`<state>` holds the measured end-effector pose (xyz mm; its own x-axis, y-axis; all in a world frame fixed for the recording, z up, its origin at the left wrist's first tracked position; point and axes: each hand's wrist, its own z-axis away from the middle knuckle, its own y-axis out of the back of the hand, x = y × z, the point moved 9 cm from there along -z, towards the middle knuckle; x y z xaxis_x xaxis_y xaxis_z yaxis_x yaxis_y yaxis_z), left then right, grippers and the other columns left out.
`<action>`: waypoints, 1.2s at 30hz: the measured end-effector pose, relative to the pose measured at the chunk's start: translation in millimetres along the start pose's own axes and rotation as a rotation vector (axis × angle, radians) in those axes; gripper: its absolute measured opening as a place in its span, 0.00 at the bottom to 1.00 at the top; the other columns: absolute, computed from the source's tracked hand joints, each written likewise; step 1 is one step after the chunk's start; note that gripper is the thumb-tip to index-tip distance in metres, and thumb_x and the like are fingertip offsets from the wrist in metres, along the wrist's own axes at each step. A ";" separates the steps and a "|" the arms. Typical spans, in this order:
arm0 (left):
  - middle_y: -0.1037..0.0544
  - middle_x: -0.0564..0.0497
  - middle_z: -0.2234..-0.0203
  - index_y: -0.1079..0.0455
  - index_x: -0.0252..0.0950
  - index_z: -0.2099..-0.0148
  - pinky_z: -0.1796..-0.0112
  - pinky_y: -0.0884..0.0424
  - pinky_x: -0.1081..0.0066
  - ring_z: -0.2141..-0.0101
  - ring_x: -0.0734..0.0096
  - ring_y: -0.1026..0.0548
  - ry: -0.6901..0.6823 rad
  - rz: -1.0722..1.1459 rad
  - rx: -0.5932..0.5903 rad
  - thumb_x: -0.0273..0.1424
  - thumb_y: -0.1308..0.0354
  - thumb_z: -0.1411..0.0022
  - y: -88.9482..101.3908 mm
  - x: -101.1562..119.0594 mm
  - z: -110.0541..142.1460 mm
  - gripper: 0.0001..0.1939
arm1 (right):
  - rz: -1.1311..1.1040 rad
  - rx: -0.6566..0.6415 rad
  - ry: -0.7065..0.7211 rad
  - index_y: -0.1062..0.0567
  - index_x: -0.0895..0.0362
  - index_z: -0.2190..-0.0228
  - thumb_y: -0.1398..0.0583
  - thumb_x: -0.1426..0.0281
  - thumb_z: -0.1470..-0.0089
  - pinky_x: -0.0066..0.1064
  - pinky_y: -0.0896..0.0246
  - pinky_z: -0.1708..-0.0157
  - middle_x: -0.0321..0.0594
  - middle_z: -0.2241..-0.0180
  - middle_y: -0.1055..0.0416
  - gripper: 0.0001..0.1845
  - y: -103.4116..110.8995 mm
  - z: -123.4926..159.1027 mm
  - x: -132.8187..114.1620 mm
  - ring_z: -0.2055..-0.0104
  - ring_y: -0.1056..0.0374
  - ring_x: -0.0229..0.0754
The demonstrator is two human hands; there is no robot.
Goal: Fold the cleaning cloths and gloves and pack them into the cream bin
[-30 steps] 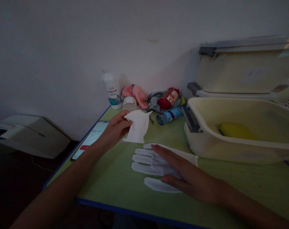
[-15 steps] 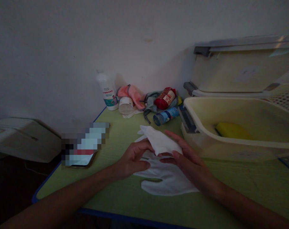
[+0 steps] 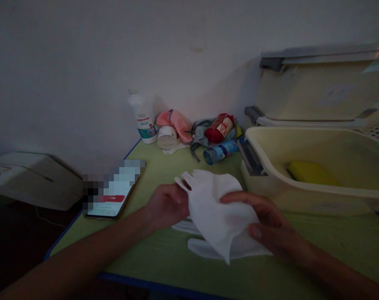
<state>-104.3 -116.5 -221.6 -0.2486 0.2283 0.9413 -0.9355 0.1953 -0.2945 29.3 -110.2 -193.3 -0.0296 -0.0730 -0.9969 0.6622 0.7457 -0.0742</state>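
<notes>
A white glove (image 3: 216, 204) hangs between my two hands, its limp fingers pointing to the upper left and one corner drooping. My left hand (image 3: 168, 206) is closed on its left edge, with the fingertips partly hidden behind the fabric. On the right, my right hand (image 3: 273, 223) grips the other side, fingers over the cloth and thumb below. Beneath it, a second white glove (image 3: 205, 249) lies flat on the green table (image 3: 139, 254), mostly covered by the raised one.
A cream storage box (image 3: 302, 193) with its lid raised stands at the right, a yellow sponge (image 3: 311, 173) inside. At the back are a white bottle (image 3: 142, 118), a round tub (image 3: 167, 138), a pink cloth (image 3: 175, 121), a red package (image 3: 220, 128) and a blue bottle (image 3: 220, 152). A phone (image 3: 114, 196) lies left.
My left hand brought the white glove from the back of the table to above the flat one. My right hand left the flat glove and took hold of the raised one, which has opened out.
</notes>
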 end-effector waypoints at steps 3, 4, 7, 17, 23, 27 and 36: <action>0.24 0.43 0.63 0.35 0.32 0.55 0.61 0.31 0.59 0.60 0.56 0.26 0.038 0.194 0.138 0.37 0.55 0.58 17.2 4.2 0.6 0.27 | -0.070 -0.010 -0.005 0.26 0.54 0.65 0.35 0.51 0.61 0.24 0.43 0.81 0.36 0.73 0.31 0.24 -0.7 -3.9 5.8 0.77 0.36 0.35; 0.24 0.43 0.62 0.36 0.32 0.54 0.63 0.30 0.60 0.61 0.57 0.26 0.043 0.238 0.163 0.38 0.56 0.58 19.8 5.7 0.1 0.29 | -0.071 0.013 -0.013 0.26 0.54 0.66 0.35 0.52 0.61 0.23 0.45 0.82 0.35 0.75 0.31 0.24 1.3 -4.9 8.0 0.78 0.38 0.34; 0.25 0.43 0.62 0.38 0.32 0.52 0.68 0.31 0.63 0.62 0.57 0.26 0.065 0.300 0.211 0.40 0.58 0.58 23.9 8.0 -1.9 0.30 | 0.014 0.158 -0.031 0.30 0.54 0.63 0.35 0.57 0.58 0.22 0.45 0.83 0.34 0.74 0.32 0.22 12.9 -4.1 9.4 0.79 0.39 0.33; 0.27 0.42 0.58 0.39 0.35 0.56 0.58 0.33 0.59 0.56 0.57 0.28 -0.100 0.049 0.275 0.44 0.60 0.50 52.1 26.0 -0.1 0.24 | 0.260 0.523 0.204 0.33 0.49 0.53 0.38 0.61 0.52 0.23 0.53 0.89 0.34 0.72 0.31 0.23 39.1 6.4 -9.5 0.85 0.47 0.30; 0.26 0.44 0.59 0.36 0.36 0.59 0.57 0.33 0.60 0.56 0.58 0.28 -0.078 0.070 0.265 0.40 0.57 0.54 53.5 23.9 -2.8 0.22 | 0.370 0.512 0.285 0.24 0.51 0.68 0.39 0.63 0.50 0.24 0.45 0.83 0.32 0.82 0.37 0.07 38.5 7.3 -14.0 0.80 0.41 0.34; 0.24 0.45 0.65 0.33 0.34 0.61 0.59 0.32 0.63 0.63 0.63 0.26 -0.021 0.205 0.226 0.37 0.54 0.58 49.4 18.9 -5.1 0.21 | 0.374 0.447 0.268 0.24 0.50 0.64 0.40 0.61 0.49 0.27 0.36 0.74 0.38 0.62 0.28 0.11 34.8 5.9 -11.1 0.69 0.33 0.37; 0.23 0.45 0.69 0.29 0.32 0.61 0.66 0.31 0.65 0.72 0.65 0.26 -0.074 0.135 0.184 0.35 0.50 0.61 48.8 30.4 -3.8 0.22 | 0.723 0.352 0.183 0.38 0.46 0.44 0.42 0.65 0.50 0.31 0.31 0.71 0.43 0.45 0.40 0.31 19.0 6.4 -8.6 0.57 0.34 0.44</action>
<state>-156.5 -96.4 -208.0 -0.3863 0.1691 0.9068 -0.9207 -0.0114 -0.3901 47.0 -99.7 -186.0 0.3927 0.4774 -0.7861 0.7594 0.3138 0.5699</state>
